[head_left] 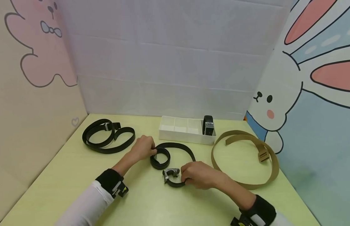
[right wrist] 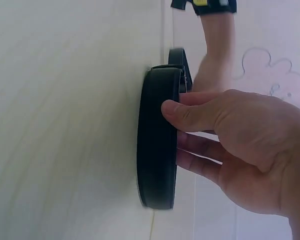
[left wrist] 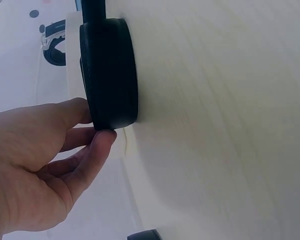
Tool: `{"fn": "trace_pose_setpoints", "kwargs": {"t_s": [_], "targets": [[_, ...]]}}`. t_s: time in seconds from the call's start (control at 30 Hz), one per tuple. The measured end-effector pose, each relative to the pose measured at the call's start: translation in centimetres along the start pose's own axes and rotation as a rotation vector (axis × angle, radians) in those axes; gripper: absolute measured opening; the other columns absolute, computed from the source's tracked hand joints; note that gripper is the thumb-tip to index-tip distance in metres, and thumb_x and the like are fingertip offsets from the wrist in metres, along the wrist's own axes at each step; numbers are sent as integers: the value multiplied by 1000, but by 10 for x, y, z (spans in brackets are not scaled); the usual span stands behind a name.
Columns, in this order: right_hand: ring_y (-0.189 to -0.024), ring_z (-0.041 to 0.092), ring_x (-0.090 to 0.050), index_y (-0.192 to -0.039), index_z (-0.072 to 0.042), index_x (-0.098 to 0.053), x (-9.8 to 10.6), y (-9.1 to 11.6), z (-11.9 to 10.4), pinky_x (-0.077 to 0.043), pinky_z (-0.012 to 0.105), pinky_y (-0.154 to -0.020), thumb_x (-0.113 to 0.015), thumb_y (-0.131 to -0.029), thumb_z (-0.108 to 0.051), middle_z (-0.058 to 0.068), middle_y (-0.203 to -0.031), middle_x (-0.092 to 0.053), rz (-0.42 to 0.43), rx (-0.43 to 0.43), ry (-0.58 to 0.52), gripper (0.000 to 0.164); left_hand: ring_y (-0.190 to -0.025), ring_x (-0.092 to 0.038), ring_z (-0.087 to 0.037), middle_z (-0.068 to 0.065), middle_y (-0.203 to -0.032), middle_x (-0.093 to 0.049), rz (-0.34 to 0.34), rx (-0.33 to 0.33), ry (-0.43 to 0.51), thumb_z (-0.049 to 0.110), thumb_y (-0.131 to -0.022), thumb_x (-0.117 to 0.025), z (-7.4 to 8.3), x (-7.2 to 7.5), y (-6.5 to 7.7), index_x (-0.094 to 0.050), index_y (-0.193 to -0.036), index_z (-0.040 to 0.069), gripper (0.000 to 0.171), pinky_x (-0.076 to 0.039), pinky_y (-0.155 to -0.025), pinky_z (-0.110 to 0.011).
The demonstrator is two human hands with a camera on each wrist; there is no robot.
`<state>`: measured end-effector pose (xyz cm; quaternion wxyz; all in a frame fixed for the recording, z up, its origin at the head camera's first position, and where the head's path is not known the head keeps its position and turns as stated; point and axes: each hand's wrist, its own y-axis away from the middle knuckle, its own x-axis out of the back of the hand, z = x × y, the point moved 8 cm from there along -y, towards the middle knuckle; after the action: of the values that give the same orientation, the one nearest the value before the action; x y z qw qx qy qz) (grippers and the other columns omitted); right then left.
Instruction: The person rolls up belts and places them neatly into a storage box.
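A black belt stands on its edge mid-table, its tail wound into a small coil. The silver buckle sits at the near end of a loose curve. My left hand touches the coil's left side; in the left wrist view, thumb and fingers pinch the coiled strap. My right hand grips the strap to the right of the buckle. In the right wrist view its thumb lies on the outer face of the strap, with fingers behind. That hand hides part of the belt in the head view.
A white compartment tray stands behind, with a rolled black belt at its right end. Another black belt lies loosely looped at the left. A tan webbing belt forms a wide ring at the right. Walls enclose the table.
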<state>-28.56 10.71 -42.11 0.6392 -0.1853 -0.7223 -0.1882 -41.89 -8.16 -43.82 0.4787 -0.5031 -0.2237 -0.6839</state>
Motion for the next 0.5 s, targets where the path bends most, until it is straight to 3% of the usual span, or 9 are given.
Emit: {"fn": "trace_pose_setpoints", "kwargs": {"t_s": [0.17, 0.27, 0.37, 0.5], "targets": [[-85, 4, -71, -106, -19, -89, -2, -27, -18, -54, 16, -77, -84, -101, -10, -5, -99, -78, 47, 47, 8, 11, -48, -21, -5, 13, -51, -18, 8, -53, -27, 6, -99, -81, 10, 0, -1, -35, -49, 24, 70, -18, -51, -23], [-85, 4, -72, -109, -17, -88, -3, -37, -19, -54, 16, -76, -84, -102, -16, -4, -100, -80, 111, 27, 1, 8, -48, -16, -5, 12, -53, -15, 10, -69, -38, 6, -100, -80, 15, -2, -1, -31, -50, 24, 72, -15, -51, -23], [-86, 6, -74, -108, -15, -87, -2, -37, -14, -56, 17, -76, -85, -103, -23, -3, -101, -80, 179, 3, 5, 10, -47, -17, -5, 12, -52, -16, 11, -56, -50, 6, -100, -80, 17, -3, 0, -32, -50, 24, 72, -17, -51, -23], [-101, 12, -74, -115, -14, -86, -1, -21, 8, -61, 25, -88, -87, -101, -28, 0, -112, -79, 158, -20, -6, 20, -47, -20, -5, 12, -50, -20, -1, -31, -44, 7, -101, -80, 16, -3, 1, -35, -49, 23, 71, -20, -50, -23]]}}
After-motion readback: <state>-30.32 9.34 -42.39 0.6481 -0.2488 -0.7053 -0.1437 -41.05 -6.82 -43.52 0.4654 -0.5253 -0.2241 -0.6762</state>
